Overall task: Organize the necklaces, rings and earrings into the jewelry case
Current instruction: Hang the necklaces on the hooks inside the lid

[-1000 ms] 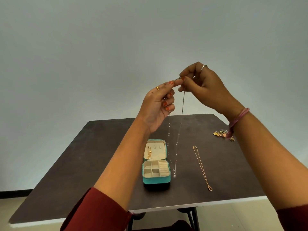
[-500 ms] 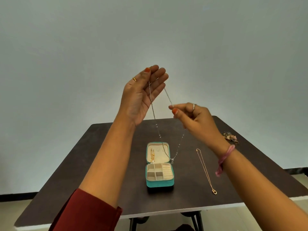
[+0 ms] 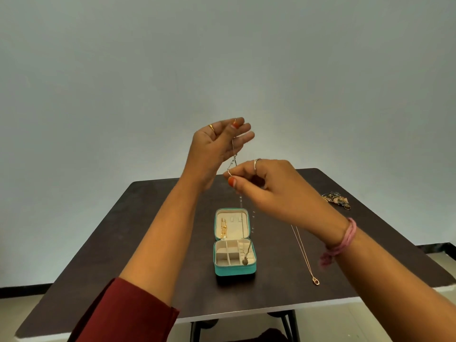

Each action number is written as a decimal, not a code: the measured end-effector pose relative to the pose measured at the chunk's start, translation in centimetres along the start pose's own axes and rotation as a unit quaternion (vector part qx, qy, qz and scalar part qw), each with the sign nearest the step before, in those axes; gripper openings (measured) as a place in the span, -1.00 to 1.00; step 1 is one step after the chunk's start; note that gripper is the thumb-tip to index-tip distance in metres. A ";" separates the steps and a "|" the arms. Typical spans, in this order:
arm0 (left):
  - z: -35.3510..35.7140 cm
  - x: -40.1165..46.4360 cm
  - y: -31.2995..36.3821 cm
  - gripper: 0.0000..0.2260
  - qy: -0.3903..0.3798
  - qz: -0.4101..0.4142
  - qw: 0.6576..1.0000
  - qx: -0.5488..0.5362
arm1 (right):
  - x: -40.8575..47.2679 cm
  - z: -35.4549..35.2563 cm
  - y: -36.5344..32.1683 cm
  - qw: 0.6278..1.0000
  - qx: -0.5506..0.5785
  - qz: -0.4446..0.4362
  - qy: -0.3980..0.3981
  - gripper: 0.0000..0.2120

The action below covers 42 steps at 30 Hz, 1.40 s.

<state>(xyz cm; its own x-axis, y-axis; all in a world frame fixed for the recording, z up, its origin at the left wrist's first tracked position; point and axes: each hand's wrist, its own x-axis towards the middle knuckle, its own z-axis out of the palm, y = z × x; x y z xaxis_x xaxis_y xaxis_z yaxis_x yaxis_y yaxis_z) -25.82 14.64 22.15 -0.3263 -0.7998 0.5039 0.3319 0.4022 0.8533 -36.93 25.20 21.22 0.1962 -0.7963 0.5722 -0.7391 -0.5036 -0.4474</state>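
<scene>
Dark red sleeve [image 3: 128, 314], pink wrist band [image 3: 344, 240], gold ring [image 3: 211, 127], silver ring [image 3: 256, 164], orange nail polish

This is a plain indoor room, the kind not clear: a bare pale grey-green wall [image 3: 222, 58], a black skirting strip [image 3: 22, 288] above a beige tiled floor [image 3: 14, 314], and a dark brown square table on black metal legs [image 3: 123, 262].

Soft, even, dimmish light; faint shadow under the bench [image 3: 153, 243]; wide-angle bending at the edges; thin chains slightly blurred.
</scene>
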 end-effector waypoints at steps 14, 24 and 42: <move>-0.8 -1.7 -1.6 -0.79 -0.122 -0.003 0.993 0.003 | 4.4 -4.3 1.6 0.939 0.308 0.143 0.051 -0.79; -0.8 -1.8 -1.7 -0.72 -0.186 -0.098 0.960 -0.187 | 5.5 -3.1 5.2 0.804 0.540 0.241 0.051 -0.80; -1.4 -1.0 -0.5 -0.73 0.000 0.001 0.963 -0.270 | 0.9 5.1 4.5 0.932 0.337 0.121 0.046 -0.75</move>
<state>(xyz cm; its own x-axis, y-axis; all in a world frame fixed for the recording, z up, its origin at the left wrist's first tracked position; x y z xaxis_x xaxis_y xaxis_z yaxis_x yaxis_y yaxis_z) -24.45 14.62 21.02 -0.3239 -0.7995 0.5059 0.7448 0.1142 0.6574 -36.83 20.46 16.24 -0.0022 -0.8974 0.4412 -0.1748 -0.4341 -0.8837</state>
